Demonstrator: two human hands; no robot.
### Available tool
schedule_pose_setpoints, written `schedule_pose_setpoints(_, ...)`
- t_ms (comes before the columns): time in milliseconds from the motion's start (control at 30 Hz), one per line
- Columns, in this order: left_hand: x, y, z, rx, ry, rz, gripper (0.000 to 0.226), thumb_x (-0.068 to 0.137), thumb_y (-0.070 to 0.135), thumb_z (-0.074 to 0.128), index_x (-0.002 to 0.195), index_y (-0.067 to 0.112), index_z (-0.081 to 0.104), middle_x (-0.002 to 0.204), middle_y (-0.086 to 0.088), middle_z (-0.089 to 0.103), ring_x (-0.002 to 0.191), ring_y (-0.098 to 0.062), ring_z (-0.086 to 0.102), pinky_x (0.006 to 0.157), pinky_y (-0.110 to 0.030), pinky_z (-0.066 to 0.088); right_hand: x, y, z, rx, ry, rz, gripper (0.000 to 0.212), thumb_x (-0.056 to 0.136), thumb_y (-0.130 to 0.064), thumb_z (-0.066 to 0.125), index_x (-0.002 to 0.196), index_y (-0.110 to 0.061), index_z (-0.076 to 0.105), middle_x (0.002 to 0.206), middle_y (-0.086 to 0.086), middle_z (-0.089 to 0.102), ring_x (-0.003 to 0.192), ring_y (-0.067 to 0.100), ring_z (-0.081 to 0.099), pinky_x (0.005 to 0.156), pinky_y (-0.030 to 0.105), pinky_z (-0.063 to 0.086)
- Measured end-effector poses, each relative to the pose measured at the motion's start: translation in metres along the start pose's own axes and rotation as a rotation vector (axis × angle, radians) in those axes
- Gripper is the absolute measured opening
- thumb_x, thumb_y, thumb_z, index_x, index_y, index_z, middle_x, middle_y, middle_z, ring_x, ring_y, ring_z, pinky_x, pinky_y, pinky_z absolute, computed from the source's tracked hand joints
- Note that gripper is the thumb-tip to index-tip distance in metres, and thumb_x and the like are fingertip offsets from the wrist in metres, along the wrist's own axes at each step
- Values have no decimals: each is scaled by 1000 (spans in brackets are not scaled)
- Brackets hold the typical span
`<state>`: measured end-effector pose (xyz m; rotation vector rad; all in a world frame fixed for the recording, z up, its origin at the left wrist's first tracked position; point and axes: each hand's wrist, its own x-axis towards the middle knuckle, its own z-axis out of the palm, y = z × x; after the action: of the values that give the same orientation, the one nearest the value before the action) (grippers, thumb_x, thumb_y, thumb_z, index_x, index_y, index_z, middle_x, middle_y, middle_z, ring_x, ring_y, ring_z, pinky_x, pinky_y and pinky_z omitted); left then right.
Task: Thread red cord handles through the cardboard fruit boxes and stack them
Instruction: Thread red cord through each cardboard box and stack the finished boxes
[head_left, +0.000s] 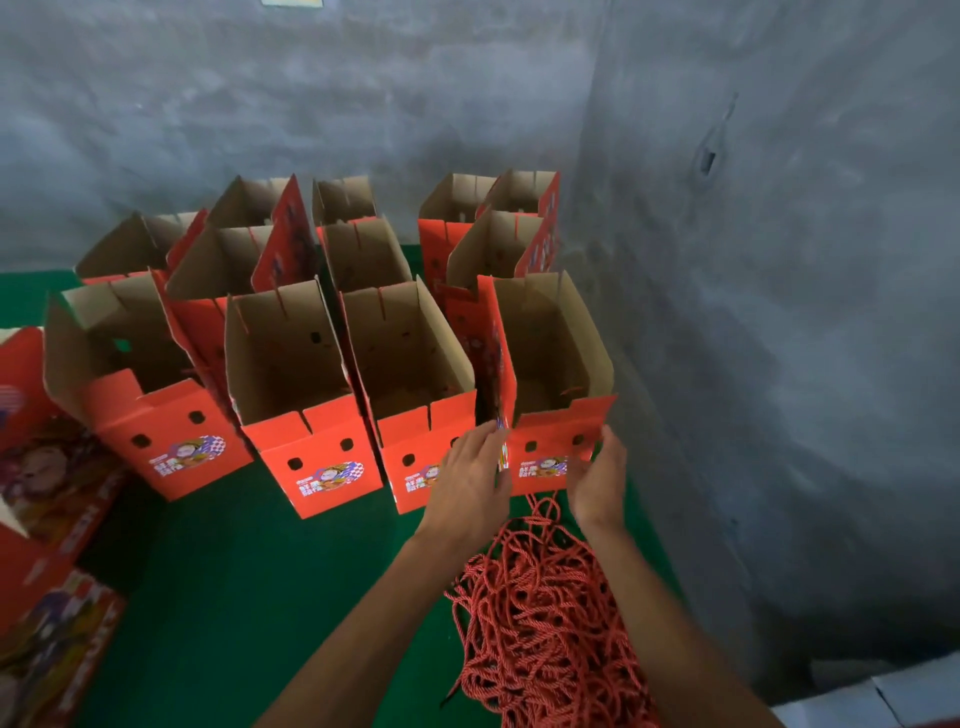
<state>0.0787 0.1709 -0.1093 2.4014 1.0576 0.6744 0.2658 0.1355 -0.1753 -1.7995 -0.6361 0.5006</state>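
I make out printed logos with white lettering on the red fruit boxes (322, 457), too blurred to read, same for flattened boxes (57, 519) at left, nothing legible

The fruit boxes (311, 405) are orange-red outside, plain brown inside, with colourful printed labels. The cords (545, 623) at lower centre are red. They lie on a green floor (234, 571).
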Motion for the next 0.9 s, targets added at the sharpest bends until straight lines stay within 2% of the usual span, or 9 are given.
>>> schedule_pose_setpoints(67, -12, -12, -2, 7, -35, -47, 52, 99, 18, 55, 150, 16, 43, 157, -3, 39, 147, -21, 31, 124, -41, 26, -19, 21, 5, -270, 72, 15, 30, 100, -18, 62, 129, -12, 57, 132, 10, 57, 115, 24, 59, 105, 47, 52)
schedule_pose_setpoints(133, -26, -24, -4, 30, -64, -76, 51, 100, 21, 54, 149, 17, 44, 158, -2, 38, 148, -19, 29, 124, -42, 25, -39, 47, 14, -447, -175, 33, 37, 101, -24, 62, 135, -12, 56, 144, 11, 53, 127, 25, 55, 110, 46, 48)
schedule_pose_setpoints(200, -41, -34, -6, 42, -86, -118, 49, 100, 24, 52, 149, 19, 44, 159, -1, 37, 150, -18, 27, 125, -43, 23, -56, 70, 20, -657, -410, -16, 56, 103, -30, 60, 154, -13, 42, 159, 10, 40, 145, 28, 41, 120, 45, 36)
schedule_pose_setpoints(300, -60, -46, -11, 53, -100, -177, 48, 100, 27, 52, 148, 23, 45, 159, 2, 37, 150, -18, 27, 125, -41, 20, -73, 86, 31, -862, -469, -144, 52, 107, -34, 50, 155, -19, 40, 158, 4, 42, 144, 23, 40, 119, 40, 34)
schedule_pose_setpoints(433, -78, -48, -13, 57, -117, -205, 44, 101, 27, 49, 145, 21, 50, 156, 2, 42, 146, -17, 33, 123, -39, 24, -100, 72, 44, -806, -495, -200, 25, 101, -33, 63, 122, -19, 66, 124, -2, 65, 116, 18, 62, 102, 35, 46)
schedule_pose_setpoints(533, -89, -47, -16, 47, -115, -201, 40, 101, 27, 50, 140, 21, 54, 152, 3, 46, 143, -17, 38, 121, -37, 26, -124, 52, 54, -569, -473, -245, 17, 98, -33, 69, 95, -16, 71, 96, -3, 66, 92, 14, 62, 89, 42, 50)
schedule_pose_setpoints(633, -102, -53, -24, 38, -85, -235, 36, 101, 28, 51, 136, 22, 58, 147, 5, 51, 139, -16, 43, 117, -36, 30, -138, 26, 66, -584, -472, -374, 29, 104, -34, 58, 106, -11, 75, 113, 3, 64, 105, 19, 59, 96, 41, 49)
schedule_pose_setpoints(767, -123, -70, -49, 64, -5, -284, 37, 99, 27, 53, 135, 20, 59, 147, 5, 53, 137, -16, 46, 116, -36, 34, -148, -18, 74, -570, -363, -497, 28, 103, -34, 62, 112, -12, 78, 140, 2, 54, 127, 21, 51, 106, 35, 47)
schedule_pose_setpoints(900, -147, -86, -85, 137, 129, -340, 34, 96, 23, 61, 130, 19, 65, 141, 2, 58, 133, -20, 51, 115, -38, 35, -168, -72, 83, -471, -328, -623, 31, 102, -39, 63, 102, -13, 80, 112, -5, 55, 104, 11, 56, 82, 23, 54)
